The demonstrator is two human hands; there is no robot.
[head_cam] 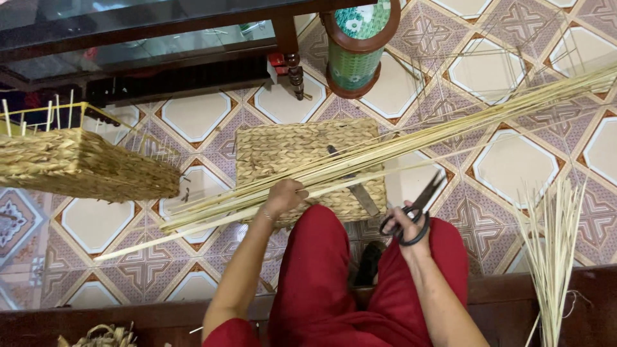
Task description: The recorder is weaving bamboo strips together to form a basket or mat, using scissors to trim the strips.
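Reed bundle point(385, 151) within left hand point(285, 195) fingers

Even soft daylight, faint shadows, sharp focus, mild wide-angle distortion

Patterned floor tiles point(196, 115) underfoot, white octagons framed in brown and mauve. Beyond the hands, a dark wooden cabinet point(154, 38) with glass panels, raised on a turned leg point(294, 71). Right of that, a green cylinder with a brown rim point(355, 45), possibly a stool. Nearest, a dark wooden edge point(128, 318).
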